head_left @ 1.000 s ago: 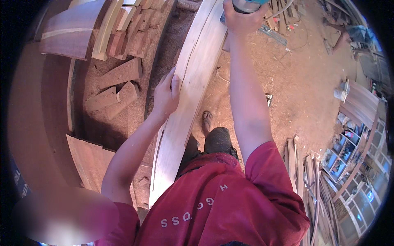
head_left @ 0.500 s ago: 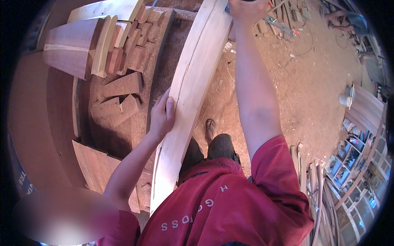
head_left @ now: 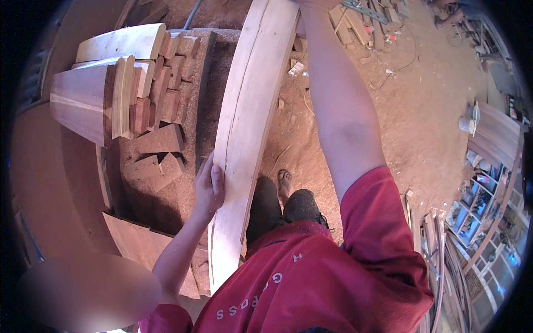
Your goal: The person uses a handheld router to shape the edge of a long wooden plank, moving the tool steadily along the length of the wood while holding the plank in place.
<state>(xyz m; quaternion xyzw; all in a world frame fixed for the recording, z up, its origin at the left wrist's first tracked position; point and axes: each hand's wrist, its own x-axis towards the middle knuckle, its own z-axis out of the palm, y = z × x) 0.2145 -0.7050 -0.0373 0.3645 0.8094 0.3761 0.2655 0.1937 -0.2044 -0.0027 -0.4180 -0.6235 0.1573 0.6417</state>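
Note:
A long pale wooden plank (head_left: pixel 250 94) runs lengthwise in front of me, from the top edge down beside my body. A dark crack or line follows its left side. My left hand (head_left: pixel 210 187) is closed around the plank's left edge, thumb lying on the upper face. My right arm reaches far forward along the plank's right side. Only the heel of my right hand (head_left: pixel 317 4) shows at the top edge, by the plank's far part; its fingers, and whatever they may hold, are out of the picture.
On the left, stacked boards (head_left: pixel 83 105) and short wood blocks (head_left: pixel 158 141) lie on a dusty bench. Wood scraps and a cable (head_left: pixel 413 53) are on the floor ahead. Thin strips (head_left: pixel 438 261) and a shelf rack (head_left: pixel 477 208) stand at right. Another person's arm (head_left: pixel 448 16) shows far right.
The view has shifted, so bench, boards and floor sit lower in it. My right hand has gone mostly out past the top edge. My left hand keeps its hold on the plank.

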